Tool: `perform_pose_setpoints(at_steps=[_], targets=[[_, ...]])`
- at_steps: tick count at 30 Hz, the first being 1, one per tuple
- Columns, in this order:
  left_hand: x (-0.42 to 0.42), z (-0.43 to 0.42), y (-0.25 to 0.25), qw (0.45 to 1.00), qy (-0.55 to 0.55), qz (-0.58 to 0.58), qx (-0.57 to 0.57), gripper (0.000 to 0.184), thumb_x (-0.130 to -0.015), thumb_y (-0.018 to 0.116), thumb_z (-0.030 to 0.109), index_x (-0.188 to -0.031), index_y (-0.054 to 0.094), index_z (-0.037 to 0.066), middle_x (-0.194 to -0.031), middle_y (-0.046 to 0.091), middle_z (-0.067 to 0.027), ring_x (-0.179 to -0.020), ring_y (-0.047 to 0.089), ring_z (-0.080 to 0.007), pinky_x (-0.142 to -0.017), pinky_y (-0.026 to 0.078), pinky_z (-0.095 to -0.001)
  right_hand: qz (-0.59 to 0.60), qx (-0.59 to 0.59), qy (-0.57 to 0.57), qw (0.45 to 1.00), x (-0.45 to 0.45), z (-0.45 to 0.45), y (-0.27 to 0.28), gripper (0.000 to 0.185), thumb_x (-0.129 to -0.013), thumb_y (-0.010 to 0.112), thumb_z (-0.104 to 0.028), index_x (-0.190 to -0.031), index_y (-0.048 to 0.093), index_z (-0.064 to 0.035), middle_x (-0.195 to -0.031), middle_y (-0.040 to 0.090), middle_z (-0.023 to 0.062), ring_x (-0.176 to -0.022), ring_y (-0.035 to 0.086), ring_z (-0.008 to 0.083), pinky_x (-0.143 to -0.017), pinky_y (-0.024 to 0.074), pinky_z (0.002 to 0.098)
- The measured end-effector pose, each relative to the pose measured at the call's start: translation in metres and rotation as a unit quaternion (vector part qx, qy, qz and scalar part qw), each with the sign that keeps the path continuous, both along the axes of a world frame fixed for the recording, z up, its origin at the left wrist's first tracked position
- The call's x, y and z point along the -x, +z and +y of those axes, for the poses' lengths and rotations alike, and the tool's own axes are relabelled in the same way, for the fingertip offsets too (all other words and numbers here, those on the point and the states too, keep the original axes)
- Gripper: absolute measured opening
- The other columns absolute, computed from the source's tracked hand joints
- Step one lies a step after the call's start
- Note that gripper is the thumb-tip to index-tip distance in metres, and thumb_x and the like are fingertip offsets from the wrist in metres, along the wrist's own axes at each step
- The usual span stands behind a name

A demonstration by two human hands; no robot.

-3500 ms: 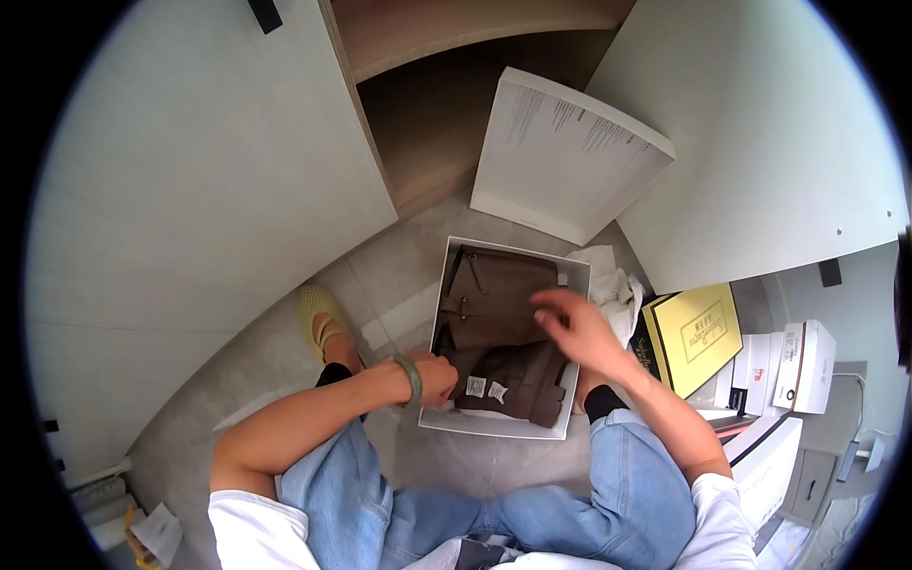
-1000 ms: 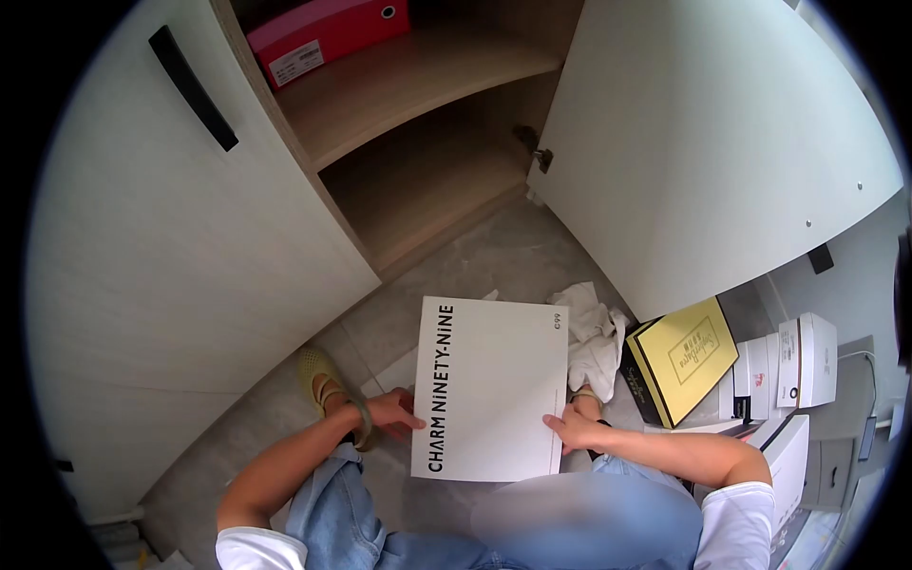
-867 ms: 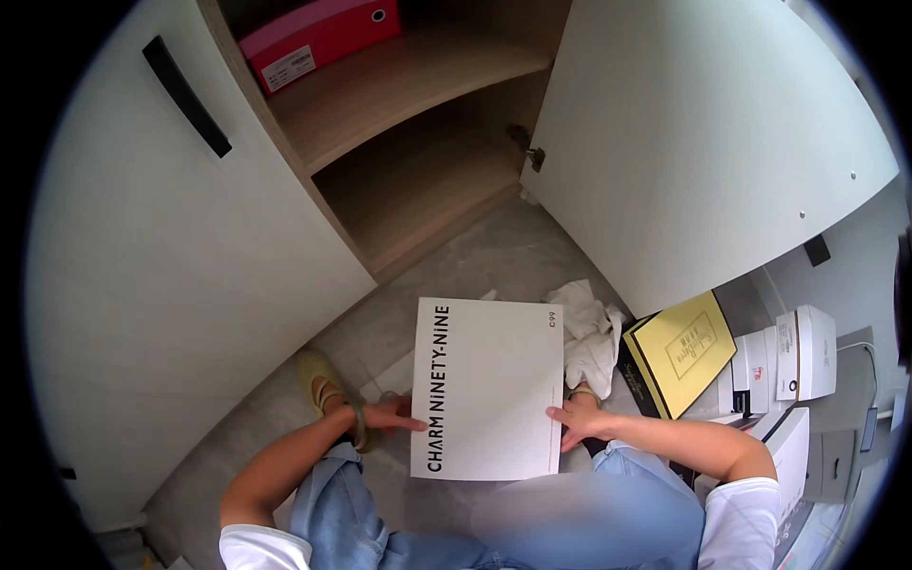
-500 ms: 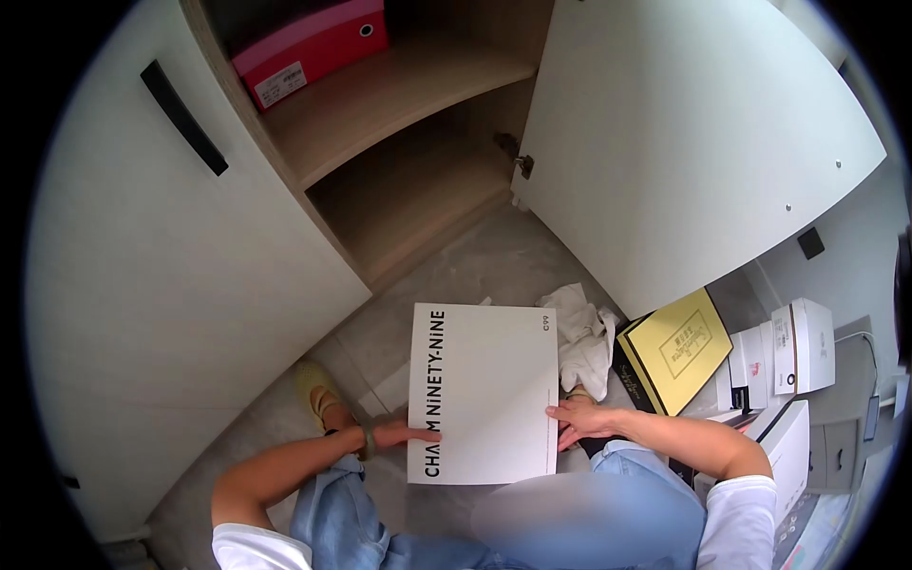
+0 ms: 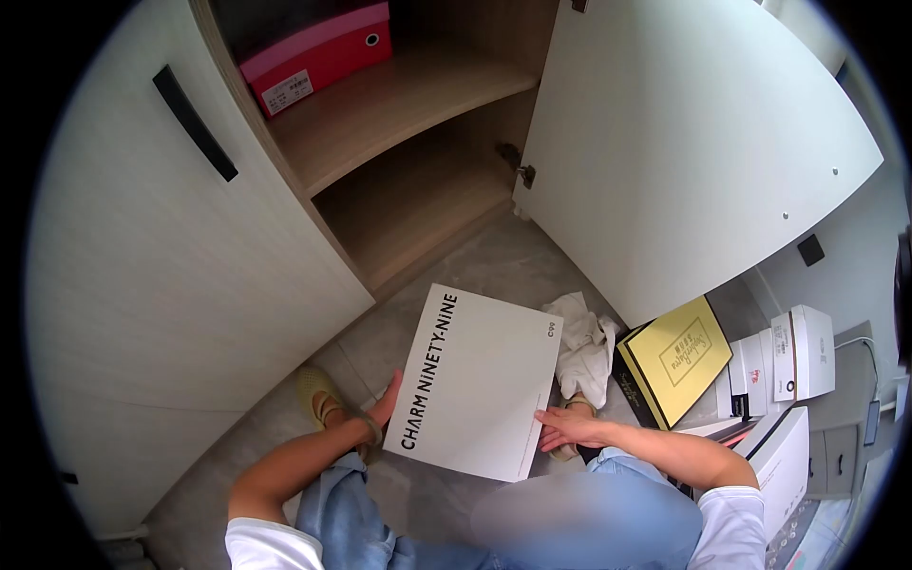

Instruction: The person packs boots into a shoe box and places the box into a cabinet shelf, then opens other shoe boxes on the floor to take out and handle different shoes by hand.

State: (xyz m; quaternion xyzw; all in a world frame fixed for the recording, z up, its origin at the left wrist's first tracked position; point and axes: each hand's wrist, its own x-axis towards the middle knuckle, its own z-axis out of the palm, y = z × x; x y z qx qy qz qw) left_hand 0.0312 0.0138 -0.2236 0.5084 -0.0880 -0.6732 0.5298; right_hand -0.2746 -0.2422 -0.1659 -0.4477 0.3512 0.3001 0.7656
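Observation:
A white shoe box (image 5: 480, 385) with the black words "CHARM NINETY-NINE" lies between my two hands, slightly turned, above the grey floor and in front of my knees. My left hand (image 5: 388, 399) presses against its left side, the fingers partly hidden behind the edge. At the lower right edge, my right hand (image 5: 567, 427) grips the box, with the thumb on the lid and the other fingers at the side. A crumpled white cloth (image 5: 584, 347) lies on the floor just beyond the box's right edge.
An open cabinet (image 5: 418, 123) stands ahead, a red shoe box (image 5: 323, 57) on its upper shelf. Its white door (image 5: 684, 142) swings out to the right. A yellow box (image 5: 679, 361) and several white boxes (image 5: 803, 351) sit at the right. A closed door (image 5: 180, 285) is at left.
The white box has turned clockwise, its top edge now sloping down to the right. My left hand has moved up along its left side, off the lid's face.

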Motion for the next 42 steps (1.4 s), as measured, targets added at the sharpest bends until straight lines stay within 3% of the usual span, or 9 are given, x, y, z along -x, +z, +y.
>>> perform_pose_setpoints(at_steps=[9, 13, 14, 15, 17, 23, 29, 39, 42], targets=[[0.019, -0.008, 0.064, 0.999, 0.005, 0.016, -0.049, 0.096, -0.087, 0.018, 0.081, -0.148, 0.034, 0.008, -0.138, 0.053, -0.0093, -0.117, 0.057, -0.0223, -0.100, 0.047, -0.0347, 0.003, -0.007, -0.009, 1.000, 0.005, -0.004, -0.001, 0.066, -0.099, 0.048, -0.048, -0.140, 0.025, -0.0015, -0.128, 0.056, 0.0209, -0.113, 0.059, 0.0279, -0.094, 0.0507, 0.0385], [0.016, 0.002, 0.049, 0.998, 0.004, 0.048, -0.046, 0.087, -0.088, 0.056, 0.058, -0.150, 0.018, 0.009, -0.142, 0.043, -0.0140, -0.125, 0.049, -0.0262, -0.104, 0.044, -0.0410, 0.016, -0.012, -0.024, 1.000, 0.003, -0.006, 0.007, 0.057, -0.102, 0.044, -0.042, -0.142, 0.030, -0.0033, -0.125, 0.058, 0.0149, -0.111, 0.060, 0.0246, -0.097, 0.0487, 0.0382], [0.014, 0.002, 0.045, 0.999, 0.016, 0.001, -0.041, 0.096, -0.084, 0.071, 0.045, -0.150, 0.010, 0.010, -0.143, 0.039, -0.0157, -0.127, 0.047, -0.0280, -0.105, 0.042, -0.0434, 0.021, -0.007, -0.028, 0.999, 0.000, -0.007, 0.010, 0.055, -0.103, 0.044, -0.041, -0.142, 0.032, -0.0030, -0.124, 0.059, 0.0142, -0.111, 0.060, 0.0242, -0.097, 0.0487, 0.0380], [0.013, 0.002, 0.045, 0.999, 0.017, 0.001, -0.039, 0.096, -0.084, 0.071, 0.045, -0.150, 0.010, 0.010, -0.143, 0.039, -0.0157, -0.127, 0.047, -0.0280, -0.105, 0.042, -0.0434, 0.021, -0.006, -0.027, 0.999, 0.001, -0.008, 0.009, 0.055, -0.103, 0.044, -0.041, -0.142, 0.032, -0.0030, -0.124, 0.059, 0.0142, -0.111, 0.060, 0.0242, -0.097, 0.0487, 0.0380], [0.010, 0.005, 0.046, 0.999, -0.011, -0.012, -0.050, 0.115, -0.070, 0.083, 0.022, -0.146, -0.002, 0.012, -0.143, 0.033, -0.0176, -0.129, 0.043, -0.0312, -0.107, 0.037, -0.0456, 0.001, -0.039, -0.088, 0.995, 0.005, -0.010, 0.006, 0.052, -0.102, 0.047, -0.038, -0.140, 0.037, -0.0042, -0.129, 0.056, 0.0162, -0.112, 0.060, 0.0252, -0.096, 0.0489, 0.0387], [0.018, -0.005, 0.095, 0.994, 0.011, -0.098, -0.040, 0.117, -0.070, 0.081, 0.025, -0.147, -0.005, 0.012, -0.133, 0.044, -0.0221, -0.124, 0.047, -0.0326, -0.106, 0.036, -0.0421, -0.023, 0.111, -0.047, 0.992, -0.012, 0.008, 0.037, 0.059, -0.099, 0.048, -0.041, -0.143, 0.038, -0.0020, -0.134, 0.053, 0.0103, -0.117, 0.054, 0.0204, -0.095, 0.0453, 0.0363], [0.022, -0.011, 0.134, 0.989, 0.077, -0.123, 0.005, 0.113, -0.069, 0.081, 0.024, -0.148, 0.002, 0.010, -0.130, 0.045, -0.0209, -0.121, 0.048, -0.0313, -0.106, 0.036, -0.0426, -0.175, 0.331, -0.094, 0.923, -0.010, 0.001, 0.046, 0.057, -0.097, 0.052, -0.035, -0.135, 0.043, 0.0062, -0.125, 0.059, 0.0169, -0.113, 0.056, 0.0229, -0.098, 0.0422, 0.0326], [0.022, -0.044, 0.234, 0.928, 0.174, -0.257, 0.205, 0.108, -0.067, 0.079, 0.019, -0.150, 0.010, 0.017, -0.130, 0.039, -0.0180, -0.128, 0.038, -0.0324, -0.108, 0.033, -0.0463, -0.326, 0.381, -0.226, 0.835, -0.032, -0.069, 0.147, 0.046, -0.099, 0.047, -0.039, -0.115, 0.060, 0.0024, -0.100, 0.063, 0.0022, -0.089, 0.053, 0.0093, -0.081, 0.0432, 0.0271], [0.029, -0.059, 0.267, 0.929, 0.197, -0.188, 0.250, 0.101, -0.070, 0.074, 0.014, -0.149, 0.012, 0.018, -0.132, 0.040, -0.0178, -0.126, 0.043, -0.0304, -0.104, 0.040, -0.0448, -0.371, 0.303, -0.356, 0.802, -0.027, -0.060, 0.191, 0.071, -0.097, 0.038, -0.059, -0.137, 0.047, -0.0014, -0.126, 0.057, 0.0103, -0.116, 0.053, 0.0218, -0.107, 0.0323, 0.0371]])
